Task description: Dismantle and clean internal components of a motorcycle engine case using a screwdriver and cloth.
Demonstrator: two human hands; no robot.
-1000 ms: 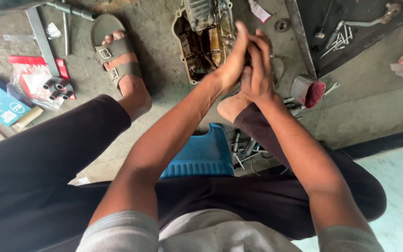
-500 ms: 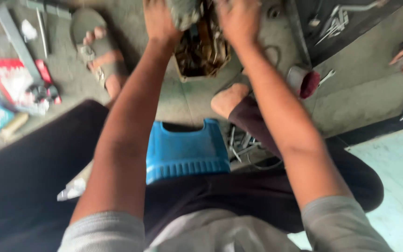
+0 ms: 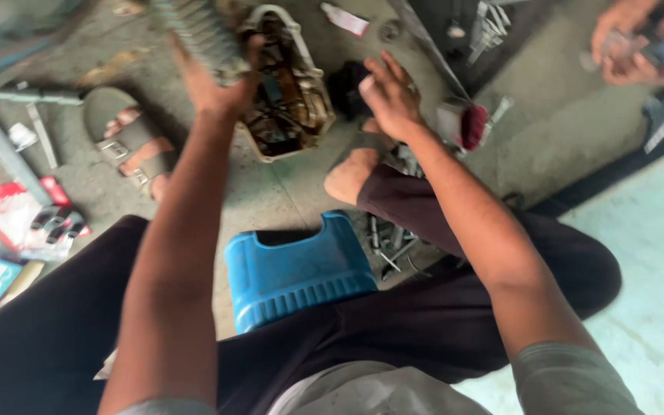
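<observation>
Upper centre of the frame: left hand point(image 3: 213, 81) has its fingers wrapped around a ribbed grey metal part point(image 3: 197, 34), lifted clear above the oily engine casing point(image 3: 286, 100) that sits on the concrete floor point(image 3: 270, 192). Part is motion-blurred, so I can't tell exactly what it is; looks like a finned casting.

Right hand point(image 3: 390, 96) is just right of the casing, fingers spread and holding nothing, hovering over a dark rag-like lump point(image 3: 347, 84). Small container with a red mouth point(image 3: 463, 123) lies on its side just beside that wrist.

Lower centre: blue plastic stool point(image 3: 297, 269) between the person's legs. Bare foot point(image 3: 351, 173) tucked in near the casing, sandalled foot point(image 3: 128, 142) at left. Loose tools point(image 3: 390, 242) lie on the floor beside the stool. Red and blue packets point(image 3: 9, 230) at the left edge. Another person's hands point(image 3: 628, 46) work at the upper right, well apart.

Step in hand, by my read: finned part is off the casing and being handled one-handed. Any next move wants the free hand steadying the casing or the part, since it's oily and a single grip could slip.
</observation>
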